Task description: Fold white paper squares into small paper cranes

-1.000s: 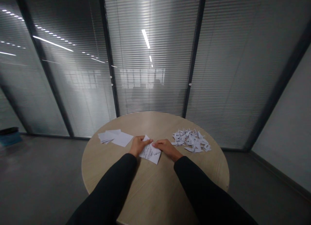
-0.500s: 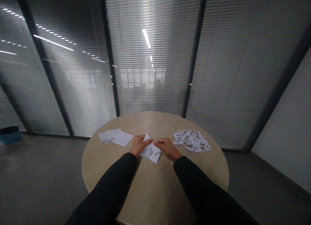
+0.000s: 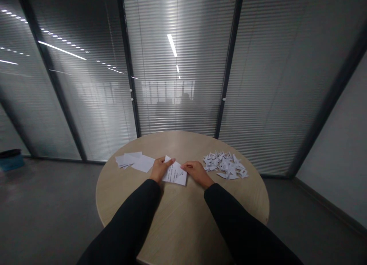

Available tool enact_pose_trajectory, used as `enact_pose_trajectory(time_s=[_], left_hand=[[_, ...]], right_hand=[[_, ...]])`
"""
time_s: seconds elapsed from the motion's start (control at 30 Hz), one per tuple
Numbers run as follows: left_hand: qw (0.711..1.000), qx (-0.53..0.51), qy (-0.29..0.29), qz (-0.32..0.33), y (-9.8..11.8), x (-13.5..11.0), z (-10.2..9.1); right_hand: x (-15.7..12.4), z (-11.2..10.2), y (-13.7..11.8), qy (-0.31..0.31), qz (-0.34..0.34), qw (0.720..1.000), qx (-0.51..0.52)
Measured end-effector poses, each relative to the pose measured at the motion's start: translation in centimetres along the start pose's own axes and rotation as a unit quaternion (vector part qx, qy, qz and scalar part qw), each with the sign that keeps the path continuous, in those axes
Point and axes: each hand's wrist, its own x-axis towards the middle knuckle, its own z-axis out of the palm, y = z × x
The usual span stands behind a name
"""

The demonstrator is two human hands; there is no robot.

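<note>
A white sheet of paper (image 3: 175, 174) with printed text lies on the round wooden table (image 3: 183, 219), partly folded. My left hand (image 3: 159, 168) pinches the sheet's left edge with fingers curled. My right hand (image 3: 195, 170) presses down on its right corner, fingers together. Both arms wear black sleeves.
A small stack of white paper sheets (image 3: 134, 161) lies to the left of my hands. A heap of several small folded paper pieces (image 3: 226, 165) sits to the right. Glass partitions with blinds (image 3: 177, 66) stand behind the table. A dark bin (image 3: 10, 158) is at the far left on the floor.
The sheet has turned and flattened, now lying squarer to me. Both hands have shifted slightly apart along its edges.
</note>
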Motion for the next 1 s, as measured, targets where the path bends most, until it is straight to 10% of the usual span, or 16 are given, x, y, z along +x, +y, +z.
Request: enact_pose_trajectory(time_s=[0.6, 1.0], left_hand=[[0.998, -0.040, 0.046, 0.001, -0.2, 0.3, -0.3], [0.997, -0.056, 0.025, 0.049, -0.6, 1.0, -0.9]], right_hand=[[-0.1, 0.1, -0.3, 0.005, 0.011, 0.999, 0.043], [0.0, -0.9, -0.3, 0.100, -0.025, 0.988, -0.114]])
